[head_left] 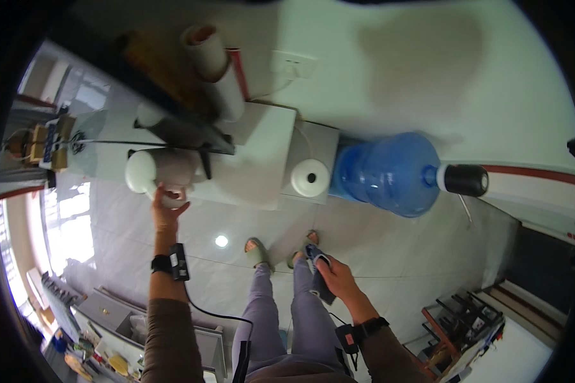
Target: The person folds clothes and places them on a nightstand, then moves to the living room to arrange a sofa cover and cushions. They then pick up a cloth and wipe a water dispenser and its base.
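Note:
My left hand [168, 208] is closed round the handle of a white kettle or jug [160, 170], which is at the front edge of a white cabinet top [256, 165]. In my right hand [335, 277] is a bunched dark blue cloth [320, 275], held in front of my legs. A round white device with a black centre [310, 177] sits on a grey surface beside the cabinet. To its right stands a large blue water bottle [393, 174] with a black pump [465, 180] on its neck.
White rolls [220, 76] stand at the back of the cabinet, near a wall socket [293, 64]. A dark panel edge [172, 110] crosses above the cabinet top. Drawers [110, 316] are at the lower left, a dark rack [460, 325] at the lower right.

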The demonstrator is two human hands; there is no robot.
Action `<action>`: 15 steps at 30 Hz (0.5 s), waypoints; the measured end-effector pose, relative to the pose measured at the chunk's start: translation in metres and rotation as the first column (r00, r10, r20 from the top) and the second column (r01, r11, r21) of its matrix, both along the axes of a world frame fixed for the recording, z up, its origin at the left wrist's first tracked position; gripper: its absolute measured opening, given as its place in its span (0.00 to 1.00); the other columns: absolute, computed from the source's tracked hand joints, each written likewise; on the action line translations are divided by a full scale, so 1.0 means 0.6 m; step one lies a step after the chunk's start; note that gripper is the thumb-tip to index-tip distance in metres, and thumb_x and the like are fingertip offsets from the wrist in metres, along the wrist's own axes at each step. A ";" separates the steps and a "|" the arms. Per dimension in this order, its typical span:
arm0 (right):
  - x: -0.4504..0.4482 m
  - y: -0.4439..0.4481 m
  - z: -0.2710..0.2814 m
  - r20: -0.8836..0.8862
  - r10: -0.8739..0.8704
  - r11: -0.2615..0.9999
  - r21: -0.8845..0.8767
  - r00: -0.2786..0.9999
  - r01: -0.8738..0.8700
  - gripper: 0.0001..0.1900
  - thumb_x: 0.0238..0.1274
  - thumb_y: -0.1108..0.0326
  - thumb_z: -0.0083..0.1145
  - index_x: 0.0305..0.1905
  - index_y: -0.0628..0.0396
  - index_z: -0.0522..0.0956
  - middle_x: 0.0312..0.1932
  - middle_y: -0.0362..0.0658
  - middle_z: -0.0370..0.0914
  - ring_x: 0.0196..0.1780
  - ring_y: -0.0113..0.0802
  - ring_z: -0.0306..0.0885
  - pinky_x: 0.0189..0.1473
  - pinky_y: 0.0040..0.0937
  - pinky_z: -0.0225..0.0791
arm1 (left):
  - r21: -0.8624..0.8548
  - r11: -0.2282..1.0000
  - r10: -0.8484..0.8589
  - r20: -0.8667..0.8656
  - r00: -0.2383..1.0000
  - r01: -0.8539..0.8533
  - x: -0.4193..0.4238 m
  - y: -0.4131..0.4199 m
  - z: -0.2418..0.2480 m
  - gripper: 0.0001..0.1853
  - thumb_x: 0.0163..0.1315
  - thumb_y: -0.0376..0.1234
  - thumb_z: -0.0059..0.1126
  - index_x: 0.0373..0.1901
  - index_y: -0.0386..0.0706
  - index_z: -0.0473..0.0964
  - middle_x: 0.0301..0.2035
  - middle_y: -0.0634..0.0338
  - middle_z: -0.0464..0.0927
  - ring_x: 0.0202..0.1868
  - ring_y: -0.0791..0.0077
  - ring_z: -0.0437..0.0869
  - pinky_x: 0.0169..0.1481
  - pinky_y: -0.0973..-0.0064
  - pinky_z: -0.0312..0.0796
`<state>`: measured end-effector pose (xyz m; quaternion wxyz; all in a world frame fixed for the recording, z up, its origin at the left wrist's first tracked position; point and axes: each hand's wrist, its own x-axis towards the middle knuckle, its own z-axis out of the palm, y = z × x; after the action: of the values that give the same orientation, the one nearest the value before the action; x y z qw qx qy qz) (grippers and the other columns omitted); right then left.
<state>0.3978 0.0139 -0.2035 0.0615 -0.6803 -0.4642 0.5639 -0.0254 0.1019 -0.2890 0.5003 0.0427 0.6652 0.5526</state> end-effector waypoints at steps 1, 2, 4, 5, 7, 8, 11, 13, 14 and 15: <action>0.003 0.000 -0.004 -0.066 -0.077 0.997 -0.024 0.995 0.076 0.21 0.63 0.50 0.49 0.48 0.58 0.75 0.34 0.48 0.79 0.38 0.40 0.78 0.41 0.34 0.68 | 0.006 0.999 -0.038 0.017 0.999 0.037 -0.002 0.000 0.003 0.18 0.56 0.50 0.55 0.38 0.49 0.69 0.32 0.63 0.69 0.38 0.69 0.74 0.43 0.49 0.73; 0.006 0.000 -0.007 -0.129 -0.168 0.983 -0.090 0.977 0.157 0.22 0.62 0.50 0.50 0.49 0.58 0.75 0.34 0.47 0.79 0.37 0.37 0.78 0.41 0.32 0.68 | 0.025 0.998 -0.055 0.024 0.998 0.054 -0.003 -0.001 0.007 0.18 0.57 0.51 0.55 0.38 0.48 0.69 0.33 0.63 0.70 0.39 0.70 0.75 0.43 0.50 0.73; 0.018 0.000 -0.015 -0.130 -0.184 0.982 -0.072 0.974 0.176 0.23 0.61 0.51 0.53 0.51 0.58 0.74 0.35 0.46 0.79 0.38 0.33 0.77 0.41 0.30 0.68 | -0.021 0.989 -0.149 -0.041 0.988 0.148 -0.003 -0.006 0.015 0.20 0.59 0.52 0.53 0.40 0.47 0.69 0.36 0.62 0.70 0.44 0.71 0.74 0.46 0.52 0.72; 0.027 0.001 -0.018 -0.182 -0.204 0.979 -0.046 0.962 0.199 0.23 0.60 0.51 0.54 0.53 0.58 0.73 0.35 0.46 0.79 0.38 0.32 0.76 0.42 0.28 0.68 | -0.051 0.984 -0.174 -0.050 0.983 0.172 -0.001 -0.012 0.018 0.21 0.59 0.53 0.53 0.41 0.46 0.70 0.38 0.63 0.70 0.48 0.70 0.73 0.49 0.53 0.71; 0.048 0.005 -0.025 -0.138 -0.293 0.956 -0.020 0.946 0.293 0.23 0.60 0.53 0.55 0.54 0.58 0.72 0.36 0.47 0.79 0.38 0.31 0.76 0.42 0.27 0.68 | -0.052 0.991 -0.127 -0.102 0.987 0.122 0.011 -0.027 0.019 0.28 0.57 0.52 0.57 0.50 0.43 0.66 0.48 0.59 0.67 0.54 0.66 0.69 0.52 0.51 0.68; 0.060 0.008 -0.028 -0.171 -0.340 0.938 0.011 0.925 0.347 0.23 0.60 0.54 0.55 0.54 0.58 0.72 0.36 0.48 0.79 0.38 0.30 0.76 0.43 0.26 0.68 | 0.009 0.994 -0.109 -0.146 0.983 0.111 0.021 -0.038 0.016 0.32 0.55 0.52 0.59 0.54 0.41 0.63 0.49 0.56 0.66 0.55 0.65 0.67 0.52 0.51 0.66; 0.107 0.020 -0.033 -0.208 -0.495 0.839 0.139 0.844 0.527 0.21 0.62 0.56 0.53 0.53 0.62 0.72 0.37 0.43 0.77 0.40 0.27 0.74 0.45 0.24 0.66 | -0.292 0.952 0.009 -0.273 0.962 -0.092 0.068 -0.068 0.002 0.35 0.51 0.49 0.63 0.55 0.42 0.62 0.52 0.54 0.64 0.53 0.62 0.66 0.50 0.54 0.66; 0.146 0.026 -0.029 -0.191 -0.607 0.742 0.213 0.772 0.636 0.21 0.64 0.57 0.51 0.52 0.63 0.72 0.38 0.41 0.77 0.41 0.27 0.72 0.46 0.23 0.65 | -0.297 0.953 -0.028 -0.271 0.962 -0.056 0.126 -0.087 -0.009 0.28 0.54 0.40 0.60 0.55 0.43 0.63 0.48 0.54 0.70 0.48 0.67 0.71 0.44 0.60 0.69; 0.168 0.027 -0.023 -0.163 -0.664 0.687 0.252 0.730 0.681 0.20 0.64 0.58 0.51 0.52 0.63 0.72 0.39 0.41 0.76 0.41 0.27 0.72 0.46 0.23 0.65 | -0.309 0.951 -0.068 -0.244 0.967 -0.011 0.159 -0.092 -0.010 0.26 0.55 0.37 0.59 0.55 0.42 0.63 0.46 0.55 0.72 0.45 0.69 0.73 0.41 0.63 0.70; 0.190 0.029 -0.017 -0.164 -0.714 0.619 0.307 0.681 0.723 0.20 0.65 0.58 0.50 0.52 0.64 0.72 0.39 0.40 0.76 0.42 0.27 0.71 0.47 0.23 0.64 | -0.268 0.956 -0.175 -0.200 0.964 0.117 0.197 -0.090 -0.009 0.24 0.55 0.34 0.58 0.54 0.42 0.65 0.44 0.55 0.73 0.42 0.70 0.75 0.39 0.67 0.71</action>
<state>0.5120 0.0311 -0.2138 0.4062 -0.7794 -0.2446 0.4096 0.0926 0.0478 -0.2945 0.4640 0.0889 0.7771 0.4159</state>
